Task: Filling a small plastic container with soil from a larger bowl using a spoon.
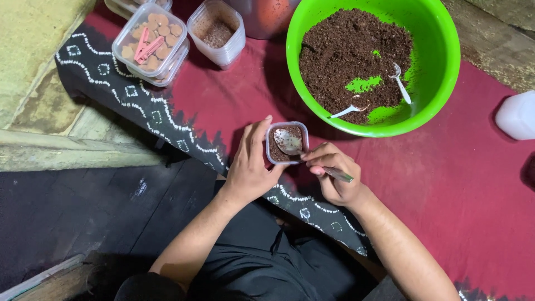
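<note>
My left hand (251, 164) holds a small clear plastic cup (286, 142) partly filled with dark brown soil. My right hand (336, 175) grips the handle of a metal spoon (290, 141), whose bowl rests flat over the soil inside the cup. Both hands hover over a dark red cloth (446, 173) with a black patterned border. Just beyond the cup stands a big green bowl (440, 67) holding a heap of the same soil (345, 50), with two white plastic spoons (400, 83) lying in it.
At the far left stand clear tubs: one (150, 42) with brown discs and pink clips, one (217, 30) with soil. A white container (517, 114) sits at the right edge. Dark floorboards (83, 206) lie to the left; my black-clothed lap is below.
</note>
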